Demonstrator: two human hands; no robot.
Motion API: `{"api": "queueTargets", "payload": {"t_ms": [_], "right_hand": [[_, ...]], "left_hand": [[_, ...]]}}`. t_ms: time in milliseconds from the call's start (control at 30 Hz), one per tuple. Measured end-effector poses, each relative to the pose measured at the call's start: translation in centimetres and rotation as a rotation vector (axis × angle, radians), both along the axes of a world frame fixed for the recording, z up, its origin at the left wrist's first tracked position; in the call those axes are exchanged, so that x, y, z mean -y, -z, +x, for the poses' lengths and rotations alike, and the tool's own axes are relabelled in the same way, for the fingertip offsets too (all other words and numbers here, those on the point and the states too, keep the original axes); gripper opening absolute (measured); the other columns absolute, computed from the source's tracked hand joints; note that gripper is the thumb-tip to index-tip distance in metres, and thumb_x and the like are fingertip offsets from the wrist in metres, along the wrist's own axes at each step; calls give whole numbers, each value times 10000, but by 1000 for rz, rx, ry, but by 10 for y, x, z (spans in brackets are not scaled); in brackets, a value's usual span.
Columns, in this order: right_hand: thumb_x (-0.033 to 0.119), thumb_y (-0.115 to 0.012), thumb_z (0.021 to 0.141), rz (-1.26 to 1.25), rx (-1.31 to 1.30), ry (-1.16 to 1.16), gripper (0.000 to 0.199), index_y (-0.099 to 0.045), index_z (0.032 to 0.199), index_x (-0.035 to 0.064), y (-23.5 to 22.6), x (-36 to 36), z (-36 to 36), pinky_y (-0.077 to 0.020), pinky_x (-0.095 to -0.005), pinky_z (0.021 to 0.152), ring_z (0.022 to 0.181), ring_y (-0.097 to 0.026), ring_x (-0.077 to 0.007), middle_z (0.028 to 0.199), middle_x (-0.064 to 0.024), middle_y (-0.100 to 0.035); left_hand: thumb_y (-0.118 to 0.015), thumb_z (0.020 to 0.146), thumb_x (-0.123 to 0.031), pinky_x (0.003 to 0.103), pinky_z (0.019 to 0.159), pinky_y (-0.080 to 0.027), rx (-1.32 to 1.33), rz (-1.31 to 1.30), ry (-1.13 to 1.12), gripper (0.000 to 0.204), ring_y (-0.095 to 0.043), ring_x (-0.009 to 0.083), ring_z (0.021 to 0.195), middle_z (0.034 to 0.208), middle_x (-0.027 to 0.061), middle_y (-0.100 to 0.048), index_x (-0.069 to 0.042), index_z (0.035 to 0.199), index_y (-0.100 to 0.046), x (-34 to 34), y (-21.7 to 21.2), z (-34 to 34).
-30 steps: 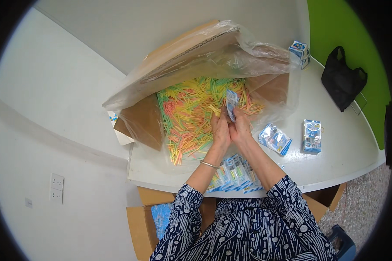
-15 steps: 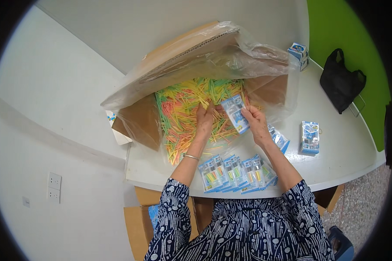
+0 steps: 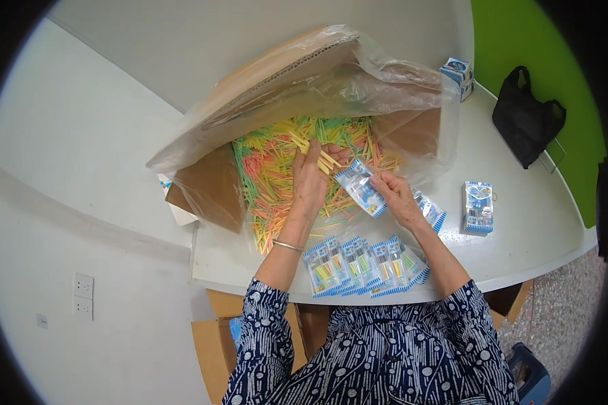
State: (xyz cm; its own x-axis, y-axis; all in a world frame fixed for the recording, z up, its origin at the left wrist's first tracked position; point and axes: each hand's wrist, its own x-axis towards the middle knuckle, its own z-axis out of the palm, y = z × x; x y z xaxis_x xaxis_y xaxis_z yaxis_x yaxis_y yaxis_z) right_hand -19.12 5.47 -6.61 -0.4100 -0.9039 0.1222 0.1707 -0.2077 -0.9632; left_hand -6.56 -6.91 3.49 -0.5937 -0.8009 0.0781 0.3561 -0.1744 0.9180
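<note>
My left hand (image 3: 309,183) is closed around a few thin yellow sticks (image 3: 327,163), their ends poking out past the fingers. It hovers over a heap of loose yellow, green, pink and orange sticks (image 3: 270,202) in a cardboard box (image 3: 216,192) lined with clear plastic. Pinched in my right hand (image 3: 400,200) is a small blue-and-white plastic packet (image 3: 360,190), tilted, one end close to the yellow sticks. Whether that packet holds anything, I cannot tell. Beneath my right wrist lie more blue-and-white packets (image 3: 429,210), partly hidden.
Several packets with coloured sticks inside (image 3: 355,268) overlap along the near edge of the white table (image 3: 520,250). To the right is a stack of packets (image 3: 478,208). Small blue-and-white boxes (image 3: 458,77) stand at the back right, and a black bag (image 3: 527,121) hangs beyond the edge.
My left hand has lifted out of the heap, bringing up yellow sticks and turning toward the packet. My right hand has shifted slightly, and the packet is tilted more.
</note>
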Motion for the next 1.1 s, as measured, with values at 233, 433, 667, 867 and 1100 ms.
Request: {"api": "queueTargets", "payload": {"t_ms": [233, 433, 667, 867, 1100], "right_hand": [[244, -543, 954, 19, -58, -107, 250, -616, 850, 29, -12, -12, 1, -371, -195, 578, 657, -452, -7, 721, 65, -549], [241, -550, 951, 14, -73, -165, 245, -642, 919, 16, -14, -17, -1, -401, -186, 602, 678, -483, -9, 752, 56, -580], [250, -575, 938, 59, 28, -242, 251, -651, 958, 12, -13, -22, -4, -422, -180, 618, 703, -518, -5, 794, 52, -613], [256, -575, 939, 84, 26, -267, 244, -654, 954, 25, -9, -22, -6, -427, -172, 644, 724, -530, -4, 795, 56, -614], [256, -563, 945, 25, 93, -244, 251, -654, 943, 22, -13, -25, -4, -420, -177, 632, 713, -522, -6, 794, 51, -613]], "left_hand": [[-466, 984, -279, 374, 747, -564, 57, -38, 33, 317, -665, 259, 840, 892, 156, -615, 33, 953, -505, -9, -1, 1], [-414, 1001, -335, 311, 748, -545, 231, -235, 103, 381, -663, 209, 848, 881, 122, -622, 25, 946, -524, -26, 0, 0], [-377, 1014, -339, 290, 758, -534, 280, -353, 138, 371, -650, 201, 907, 947, 121, -607, 16, 1013, -486, -34, 0, 0], [-392, 1010, -331, 293, 779, -534, 195, -345, 147, 348, -645, 217, 944, 1002, 142, -601, 9, 1015, -467, -42, 6, 2], [-399, 1009, -324, 305, 805, -529, 134, -195, 91, 340, -630, 237, 997, 1043, 167, -592, 10, 1065, -422, -46, 14, 4]]}}
